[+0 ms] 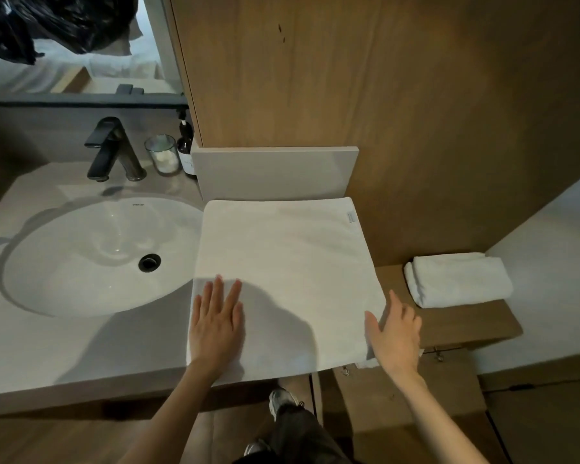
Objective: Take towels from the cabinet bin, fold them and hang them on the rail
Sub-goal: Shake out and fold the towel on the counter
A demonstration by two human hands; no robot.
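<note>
A white towel (pixel 292 262) lies spread flat in a square on the grey counter (pixel 81 349), to the right of the sink, with a small label at its far right corner. My left hand (pixel 216 324) presses flat on the towel's near left part, fingers straight. At the towel's near right edge my right hand (pixel 395 333) touches it with fingers extended and thumb spread. A second white towel (pixel 459 279), folded thick, sits on a lower wooden shelf (pixel 456 321) to the right. No rail or cabinet bin is in view.
A white oval sink (pixel 91 256) with a black faucet (pixel 113 149) fills the left of the counter. A glass jar (pixel 163 155) and dark pump bottle (pixel 186 147) stand behind it. A wooden cabinet wall (pixel 349 78) rises behind the towel. My shoes (pixel 282 401) show below.
</note>
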